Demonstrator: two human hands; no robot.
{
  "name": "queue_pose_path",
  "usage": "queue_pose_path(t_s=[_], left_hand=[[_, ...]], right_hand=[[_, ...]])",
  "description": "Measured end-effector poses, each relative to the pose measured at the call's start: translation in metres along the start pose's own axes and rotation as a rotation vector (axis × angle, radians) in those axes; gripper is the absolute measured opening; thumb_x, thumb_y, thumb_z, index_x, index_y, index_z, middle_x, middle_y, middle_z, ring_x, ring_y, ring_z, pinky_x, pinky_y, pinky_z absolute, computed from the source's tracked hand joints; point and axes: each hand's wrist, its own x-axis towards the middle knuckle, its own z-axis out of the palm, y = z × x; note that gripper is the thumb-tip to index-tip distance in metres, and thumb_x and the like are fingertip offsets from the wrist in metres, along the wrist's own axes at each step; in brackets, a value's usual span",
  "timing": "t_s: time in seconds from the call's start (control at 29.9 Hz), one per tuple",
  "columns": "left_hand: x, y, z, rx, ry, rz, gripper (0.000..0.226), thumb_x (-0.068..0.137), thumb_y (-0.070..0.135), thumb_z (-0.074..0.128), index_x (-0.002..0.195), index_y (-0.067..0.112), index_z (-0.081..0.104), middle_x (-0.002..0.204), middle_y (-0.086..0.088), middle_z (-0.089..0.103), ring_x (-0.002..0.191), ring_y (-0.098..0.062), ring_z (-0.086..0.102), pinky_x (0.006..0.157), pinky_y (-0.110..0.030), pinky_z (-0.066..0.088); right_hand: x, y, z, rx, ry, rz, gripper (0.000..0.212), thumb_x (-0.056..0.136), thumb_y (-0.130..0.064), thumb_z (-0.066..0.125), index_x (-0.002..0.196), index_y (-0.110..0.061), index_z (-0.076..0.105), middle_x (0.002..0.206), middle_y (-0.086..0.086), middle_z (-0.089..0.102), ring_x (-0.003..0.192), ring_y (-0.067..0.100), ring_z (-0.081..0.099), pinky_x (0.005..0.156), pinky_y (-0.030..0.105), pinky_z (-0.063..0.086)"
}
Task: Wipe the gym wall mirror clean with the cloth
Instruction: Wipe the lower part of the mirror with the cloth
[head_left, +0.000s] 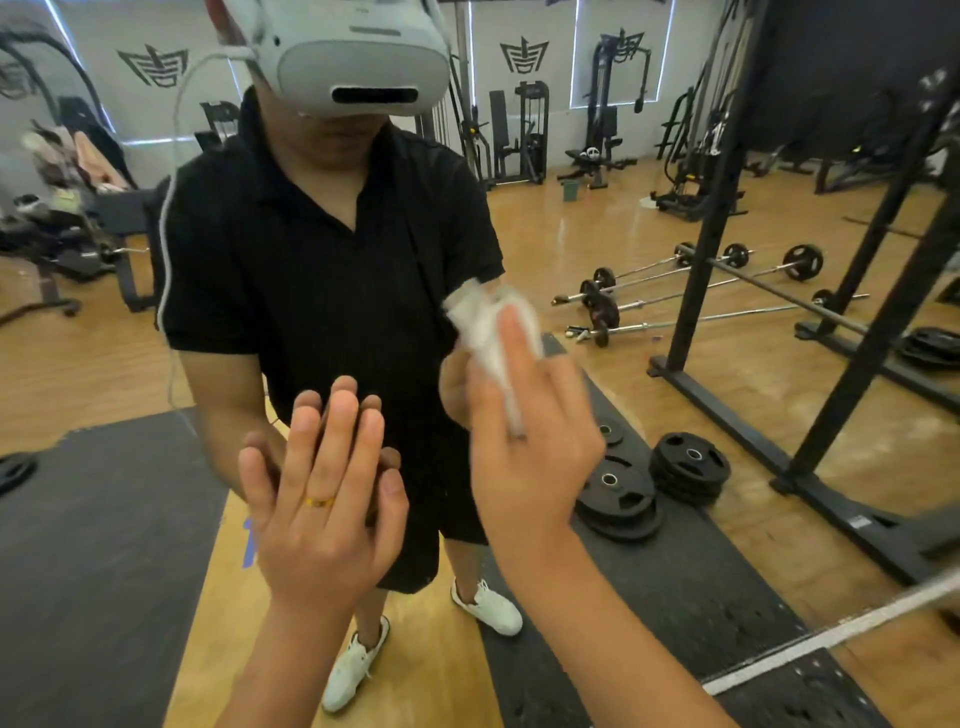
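The gym wall mirror (727, 415) fills nearly the whole view and reflects me and the gym behind. My left hand (322, 499) lies flat against the glass with straight fingers, a gold ring on one finger. My right hand (524, 436) presses a crumpled white cloth (493, 332) onto the mirror to the right of and above the left hand, fingers wrapped over the cloth. Part of the cloth is hidden under the palm.
The mirror's lower edge shows as a white strip (831, 639) at the bottom right. Reflected in the glass are a black squat rack (727, 260), barbells (701, 291), stacked weight plates (685, 467) and dark floor mats.
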Motion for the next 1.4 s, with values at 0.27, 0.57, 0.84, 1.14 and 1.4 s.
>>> queue_pose_path(t_s=[0.27, 0.57, 0.84, 1.14, 1.4], left_hand=[[-0.002, 0.001, 0.001, 0.001, -0.009, -0.019, 0.063, 0.1, 0.023, 0.052, 0.16, 0.012, 0.035, 0.17, -0.006, 0.022, 0.158, -0.026, 0.017, 0.127, -0.048, 0.004], [0.0, 0.003, 0.001, -0.022, 0.012, -0.045, 0.055, 0.101, 0.023, 0.052, 0.152, 0.007, 0.042, 0.17, -0.003, 0.022, 0.157, -0.024, 0.019, 0.128, -0.047, 0.005], [-0.001, 0.003, -0.001, -0.031, -0.022, -0.031, 0.063, 0.102, 0.024, 0.05, 0.161, 0.015, 0.031, 0.171, -0.003, 0.02, 0.158, -0.024, 0.018, 0.129, -0.048, 0.006], [-0.001, 0.002, 0.001, -0.019, -0.022, -0.025, 0.061, 0.102, 0.025, 0.048, 0.161, 0.016, 0.031, 0.171, -0.001, 0.019, 0.158, -0.023, 0.018, 0.129, -0.047, 0.004], [0.006, 0.007, 0.0, -0.027, -0.046, -0.065, 0.053, 0.101, 0.025, 0.049, 0.153, 0.014, 0.042, 0.17, 0.0, 0.021, 0.157, -0.022, 0.022, 0.128, -0.048, 0.009]], right_hand=[[0.043, 0.025, -0.02, -0.124, -0.008, -0.178, 0.034, 0.102, -0.017, 0.063, 0.134, -0.006, 0.064, 0.084, 0.01, 0.063, 0.068, 0.011, 0.049, 0.054, 0.027, 0.043], [-0.025, -0.013, 0.0, -0.077, -0.192, -0.23, 0.027, 0.106, -0.022, 0.062, 0.128, -0.009, 0.071, 0.081, 0.002, 0.065, 0.063, 0.007, 0.053, 0.056, 0.018, 0.047], [0.028, -0.007, 0.001, -0.031, 0.01, -0.116, 0.035, 0.1, -0.017, 0.065, 0.133, -0.007, 0.063, 0.082, 0.008, 0.06, 0.068, 0.009, 0.05, 0.06, 0.017, 0.04], [-0.054, 0.039, -0.027, -0.164, -0.073, -0.062, 0.029, 0.103, -0.015, 0.064, 0.131, -0.009, 0.063, 0.076, 0.006, 0.056, 0.06, 0.01, 0.043, 0.052, 0.021, 0.039], [-0.034, -0.006, 0.006, 0.077, 0.159, 0.271, 0.039, 0.1, -0.012, 0.065, 0.139, -0.008, 0.056, 0.089, 0.004, 0.054, 0.078, -0.005, 0.053, 0.069, 0.011, 0.044]])
